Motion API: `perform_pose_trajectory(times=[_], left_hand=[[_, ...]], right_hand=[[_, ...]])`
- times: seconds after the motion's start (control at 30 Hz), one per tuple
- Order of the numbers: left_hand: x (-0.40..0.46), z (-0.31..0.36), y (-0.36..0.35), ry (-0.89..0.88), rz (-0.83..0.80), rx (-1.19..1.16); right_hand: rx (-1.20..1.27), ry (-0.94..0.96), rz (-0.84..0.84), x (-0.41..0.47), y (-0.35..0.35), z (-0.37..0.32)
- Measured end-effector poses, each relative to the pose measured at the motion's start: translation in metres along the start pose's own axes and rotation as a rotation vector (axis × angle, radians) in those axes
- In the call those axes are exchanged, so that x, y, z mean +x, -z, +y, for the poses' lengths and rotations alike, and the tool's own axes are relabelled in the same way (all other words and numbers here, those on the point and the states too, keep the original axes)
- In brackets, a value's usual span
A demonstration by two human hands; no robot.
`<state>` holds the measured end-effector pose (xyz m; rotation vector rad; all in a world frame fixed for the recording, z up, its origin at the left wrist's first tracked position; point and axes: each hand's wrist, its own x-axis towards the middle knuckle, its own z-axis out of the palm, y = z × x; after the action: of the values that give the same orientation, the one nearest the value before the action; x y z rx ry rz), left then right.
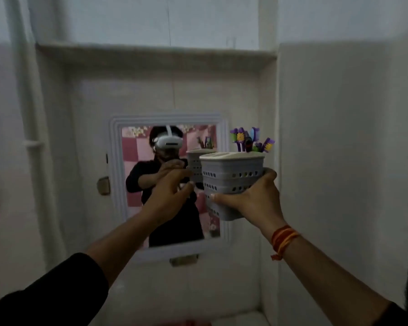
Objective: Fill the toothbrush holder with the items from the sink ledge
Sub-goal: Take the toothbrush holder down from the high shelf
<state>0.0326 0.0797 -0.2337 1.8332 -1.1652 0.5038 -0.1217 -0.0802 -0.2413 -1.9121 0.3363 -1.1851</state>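
Observation:
A grey perforated toothbrush holder [231, 182] with a white lid is held up in front of the mirror. Several colourful toothbrushes [250, 141] stand in its right side, heads up. My right hand [252, 198] grips the holder from below and from the right. My left hand [172, 191] is raised just left of the holder, fingers spread, close to its left wall; whether it touches is unclear.
A white-framed mirror [118, 184] hangs on the white wall and reflects a person with a headset and the holder. A recessed shelf [151, 51] runs above. A white pipe [31, 114] rises at the left. A white wall [339, 161] stands close on the right.

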Motion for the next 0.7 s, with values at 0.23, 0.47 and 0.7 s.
perform_pose_trajectory(times=[0.23, 0.47, 0.7], left_hand=[[-0.090, -0.067, -0.063, 0.214, -0.242, 0.128], [-0.157, -0.130, -0.137, 0.420, -0.596, 0.235], [-0.186, -0.184, -0.191, 0.447, -0.924, 0.410]], right_hand=[[0.010, -0.137, -0.028, -0.091, -0.041, 0.114], [-0.022, -0.350, -0.086, -0.177, -0.067, 0.221], [-0.020, -0.504, -0.119, -0.248, -0.089, 0.295]])
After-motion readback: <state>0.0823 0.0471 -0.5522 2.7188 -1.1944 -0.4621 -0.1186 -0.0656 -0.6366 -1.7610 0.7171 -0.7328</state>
